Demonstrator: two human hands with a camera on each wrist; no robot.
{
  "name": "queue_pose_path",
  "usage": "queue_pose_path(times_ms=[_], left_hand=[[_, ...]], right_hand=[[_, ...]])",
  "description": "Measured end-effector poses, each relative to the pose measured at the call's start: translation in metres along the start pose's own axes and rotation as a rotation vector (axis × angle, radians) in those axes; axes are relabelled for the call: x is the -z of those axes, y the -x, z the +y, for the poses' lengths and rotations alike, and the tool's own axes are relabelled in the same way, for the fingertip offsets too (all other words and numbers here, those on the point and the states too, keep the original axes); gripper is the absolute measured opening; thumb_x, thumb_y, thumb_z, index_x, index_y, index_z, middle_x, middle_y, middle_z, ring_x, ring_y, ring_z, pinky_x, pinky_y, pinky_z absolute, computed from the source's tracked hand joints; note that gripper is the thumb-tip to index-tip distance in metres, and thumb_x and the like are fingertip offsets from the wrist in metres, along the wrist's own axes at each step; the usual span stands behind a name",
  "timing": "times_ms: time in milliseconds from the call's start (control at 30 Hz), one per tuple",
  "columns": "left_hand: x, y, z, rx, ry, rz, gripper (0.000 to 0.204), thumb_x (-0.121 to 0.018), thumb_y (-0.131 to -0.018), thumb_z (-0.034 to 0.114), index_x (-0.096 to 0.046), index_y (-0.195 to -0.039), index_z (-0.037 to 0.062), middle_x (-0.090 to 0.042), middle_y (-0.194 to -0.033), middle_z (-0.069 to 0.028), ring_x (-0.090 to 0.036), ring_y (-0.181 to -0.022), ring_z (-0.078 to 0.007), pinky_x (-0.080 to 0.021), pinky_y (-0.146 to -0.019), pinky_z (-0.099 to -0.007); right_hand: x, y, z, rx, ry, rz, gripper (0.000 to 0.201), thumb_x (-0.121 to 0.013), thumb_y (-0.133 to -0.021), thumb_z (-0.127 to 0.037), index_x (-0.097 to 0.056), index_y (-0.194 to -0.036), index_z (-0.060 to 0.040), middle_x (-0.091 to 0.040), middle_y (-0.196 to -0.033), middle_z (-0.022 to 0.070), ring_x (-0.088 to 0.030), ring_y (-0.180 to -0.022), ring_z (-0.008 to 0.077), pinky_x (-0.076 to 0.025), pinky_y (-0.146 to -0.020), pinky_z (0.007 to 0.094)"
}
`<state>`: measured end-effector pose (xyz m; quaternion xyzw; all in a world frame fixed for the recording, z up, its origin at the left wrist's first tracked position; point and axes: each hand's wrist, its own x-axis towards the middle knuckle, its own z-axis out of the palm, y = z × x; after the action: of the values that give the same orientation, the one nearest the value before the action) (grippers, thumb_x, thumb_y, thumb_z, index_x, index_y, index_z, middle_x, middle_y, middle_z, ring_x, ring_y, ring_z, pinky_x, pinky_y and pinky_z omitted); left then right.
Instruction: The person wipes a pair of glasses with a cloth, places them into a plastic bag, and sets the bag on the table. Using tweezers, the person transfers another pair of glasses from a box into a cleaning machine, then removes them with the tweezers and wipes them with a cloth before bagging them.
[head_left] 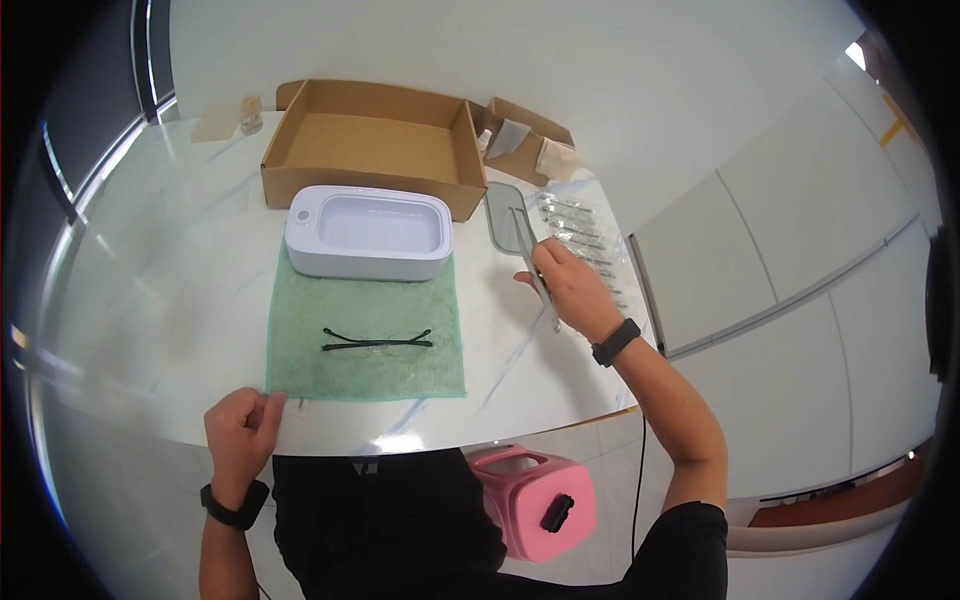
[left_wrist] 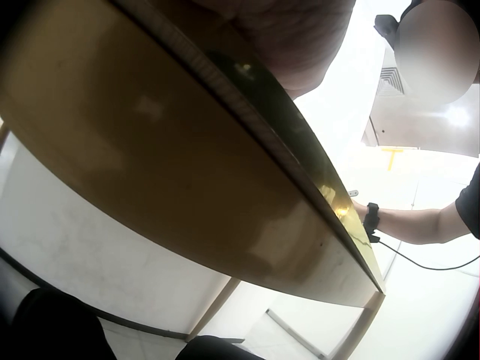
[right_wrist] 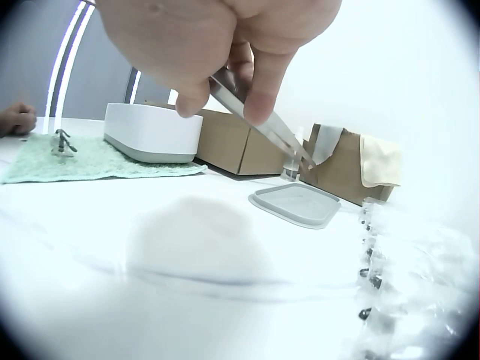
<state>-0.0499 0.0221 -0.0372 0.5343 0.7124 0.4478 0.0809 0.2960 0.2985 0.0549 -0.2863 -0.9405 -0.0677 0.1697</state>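
In the head view my right hand [head_left: 572,290] grips a pair of long metal tweezers [head_left: 524,232], their tips toward the grey tray-like lid [head_left: 503,220] on the table. The right wrist view shows the tweezers [right_wrist: 279,136] between the thumb and fingers, with the tips apart from the lid. My left hand [head_left: 240,425] rests loosely curled at the table's front edge, beside the near left corner of a green cloth [head_left: 300,370], holding nothing visible. Black-framed glasses [head_left: 378,346] lie on the cloth. Behind them, a white oblong cleaner tub [head_left: 370,266] with a round button stands lidless.
A large open cardboard box [head_left: 360,185] stands behind the tub, with a smaller box [head_left: 522,160] holding cloths to its right. Several small clear bags [head_left: 575,235] with dark contents line the right edge. A pink stool [head_left: 540,510] is below the table's front edge.
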Motion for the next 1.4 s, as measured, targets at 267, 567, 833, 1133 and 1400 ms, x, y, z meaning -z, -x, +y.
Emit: queue_pose_path(times_ms=[267, 567, 833, 1133, 1400], left_hand=[[0.0, 0.0, 0.0, -0.007, -0.022, -0.003, 0.033, -0.074, -0.082, 0.009, -0.049, -0.061, 0.0013, -0.041, -0.052, -0.0079, -0.038, -0.045, -0.0196, -0.03, -0.045, -0.0316], [0.0, 0.0, 0.0, -0.014, -0.008, 0.009, 0.033, -0.074, -0.082, 0.009, -0.049, -0.061, 0.0009, -0.042, -0.052, -0.0082, -0.038, -0.045, -0.0199, -0.03, -0.045, -0.0316], [0.003, 0.0, 0.0, 0.078, 0.033, -0.046, 0.032, -0.074, -0.082, 0.01, -0.051, -0.062, 0.0003, -0.044, -0.051, -0.0076, -0.039, -0.045, -0.0167, -0.032, -0.045, -0.0299], [0.002, -0.002, 0.004, 0.018, -0.049, -0.027, 0.03, -0.077, -0.079, 0.011, -0.054, -0.061, 0.0029, -0.05, -0.054, -0.0091, -0.048, -0.045, -0.024, -0.037, -0.045, -0.0328], [-0.001, -0.005, 0.002, -0.062, -0.108, -0.044, 0.03, -0.076, -0.076, 0.009, -0.051, -0.059, 0.0039, -0.048, -0.053, -0.0091, -0.046, -0.045, -0.0261, -0.034, -0.044, -0.0349]], right_hand=[[-0.022, 0.006, -0.004, 0.03, -0.178, -0.252, 0.014, -0.065, -0.082, -0.001, -0.051, -0.086, -0.0023, -0.053, -0.09, 0.0112, -0.06, -0.076, 0.0324, -0.052, -0.067, 0.0401], [-0.01, 0.004, -0.007, -0.02, -0.156, -0.344, 0.01, -0.062, -0.082, -0.001, -0.06, -0.09, -0.0047, -0.06, -0.093, 0.0109, -0.064, -0.078, 0.0324, -0.053, -0.068, 0.0408], [0.034, -0.084, 0.033, -0.257, -0.062, -0.052, 0.01, -0.066, -0.082, -0.009, -0.068, -0.088, -0.002, -0.07, -0.084, 0.0142, -0.068, -0.077, 0.0305, -0.054, -0.07, 0.0379], [-0.036, -0.181, 0.125, -0.663, 0.065, 0.141, 0.026, -0.067, -0.081, -0.025, -0.072, -0.1, -0.0078, -0.072, -0.097, 0.0159, -0.068, -0.094, 0.035, -0.054, -0.087, 0.0415], [-0.073, -0.199, 0.143, -0.648, 0.064, 0.096, 0.022, -0.056, -0.088, -0.023, -0.071, -0.101, -0.0118, -0.069, -0.105, 0.0175, -0.064, -0.102, 0.0359, -0.051, -0.089, 0.047]])
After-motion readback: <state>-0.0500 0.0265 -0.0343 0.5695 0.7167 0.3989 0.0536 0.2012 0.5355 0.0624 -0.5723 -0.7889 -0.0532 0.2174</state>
